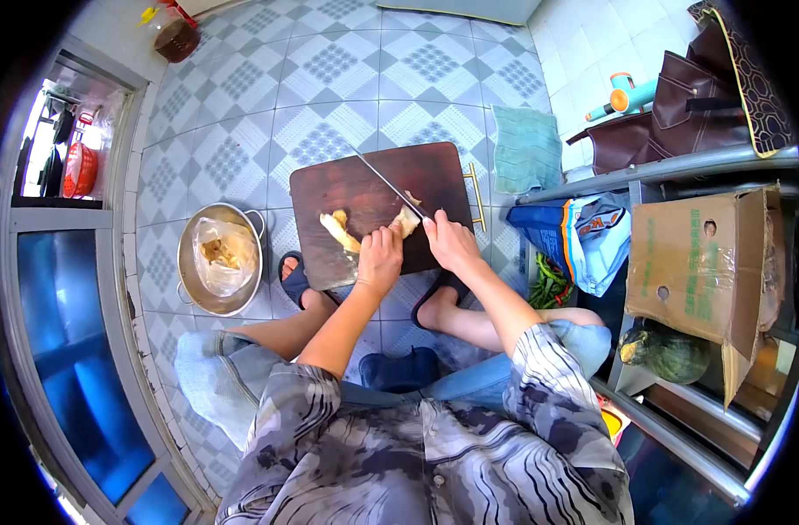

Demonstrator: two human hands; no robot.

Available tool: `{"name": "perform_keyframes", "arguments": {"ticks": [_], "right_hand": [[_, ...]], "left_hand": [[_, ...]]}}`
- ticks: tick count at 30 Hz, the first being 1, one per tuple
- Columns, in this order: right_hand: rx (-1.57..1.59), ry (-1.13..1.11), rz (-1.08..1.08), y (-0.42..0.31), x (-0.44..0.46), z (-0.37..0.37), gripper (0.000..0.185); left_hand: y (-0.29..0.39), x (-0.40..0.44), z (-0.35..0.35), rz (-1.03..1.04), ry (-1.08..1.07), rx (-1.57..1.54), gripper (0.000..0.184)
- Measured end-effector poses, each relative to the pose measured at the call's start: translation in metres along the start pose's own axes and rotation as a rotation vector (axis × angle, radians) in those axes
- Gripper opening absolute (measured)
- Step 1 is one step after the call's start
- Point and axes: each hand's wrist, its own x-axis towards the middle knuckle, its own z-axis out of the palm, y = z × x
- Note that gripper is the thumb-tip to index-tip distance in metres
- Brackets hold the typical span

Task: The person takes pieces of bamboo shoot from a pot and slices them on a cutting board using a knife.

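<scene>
"What does the head view give you?"

"From my seat, I see 2 bare hands over a dark reddish-brown cutting board (316,197). The right hand (453,244) is closed around the handle of a knife (383,182), and I see the blade slanting up and to the left across the board."

"And the left hand (381,257)?"

"Its fingers are bent and close together, the tips at a pale piece of food (409,220) beside the knife. I can't tell whether they pinch it or only press on it, since the tips are hidden."

"Where is the food, exactly?"

"That piece lies on the right part of the board, between the 2 hands. I count at least 1 more pale chunk (336,231) to the left of the left hand, on the board too."

"Anything around it?"

"Left of the board, a metal pan (214,304) sits on the tiled floor, with yellowish pieces in a clear plastic bag (230,276) inside. At right, I see a cardboard box (692,254) on a rack."
</scene>
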Motion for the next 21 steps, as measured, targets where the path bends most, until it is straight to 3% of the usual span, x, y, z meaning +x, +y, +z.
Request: {"name": "perform_keyframes", "arguments": {"ticks": [3, 4, 5, 8, 10, 21], "right_hand": [[-0.009, 0.020, 0.012, -0.006, -0.028, -0.002, 0.036], [-0.001, -0.003, 0.029, -0.008, -0.037, 0.001, 0.036], [-0.018, 0.014, 0.002, -0.010, -0.047, 0.004, 0.035], [-0.042, -0.006, -0.004, -0.014, -0.064, 0.013, 0.033], [-0.077, 0.009, 0.000, -0.011, -0.065, 0.020, 0.032], [-0.197, 0.160, -0.078, -0.007, -0.052, 0.053, 0.030]], "left_hand": [[-0.003, 0.005, -0.002, -0.005, 0.065, -0.007, 0.042], [-0.003, 0.005, -0.002, 0.003, 0.107, 0.001, 0.029], [-0.004, 0.005, -0.001, 0.001, 0.111, -0.002, 0.029], [-0.007, 0.002, 0.000, 0.038, 0.002, -0.092, 0.017], [-0.006, 0.001, 0.000, 0.031, 0.110, -0.115, 0.009], [0.010, -0.005, 0.008, -0.211, 0.249, -0.197, 0.023]]}}
